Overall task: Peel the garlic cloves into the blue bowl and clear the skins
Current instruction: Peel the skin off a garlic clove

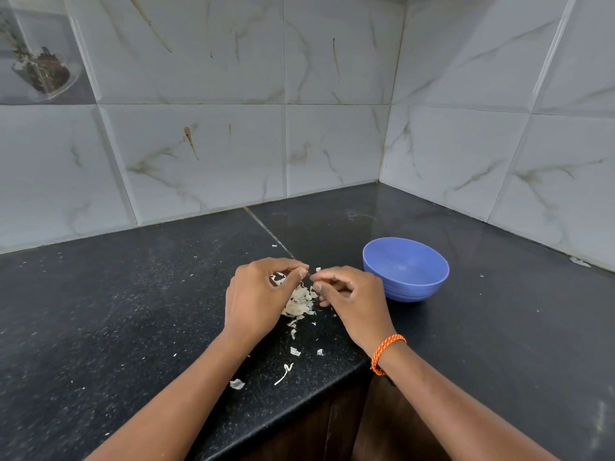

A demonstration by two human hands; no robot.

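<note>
Skins (299,302) — between both hands (309,294).

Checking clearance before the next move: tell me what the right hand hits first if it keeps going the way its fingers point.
Probably the left hand: the right hand points leftward, fingertips almost meeting it above the garlic skins. Depth is unclear.

A home kitchen is showing here. A black speckled stone counter (116,311) is filling the lower half of the frame, and glossy marble-look wall tiles (332,78) are meeting in a corner at upper right. Wooden cabinet fronts (349,427) are showing below the counter edge at bottom centre, and garlic skins (298,302) are lying mid-frame beside a blue bowl (406,269).
</note>
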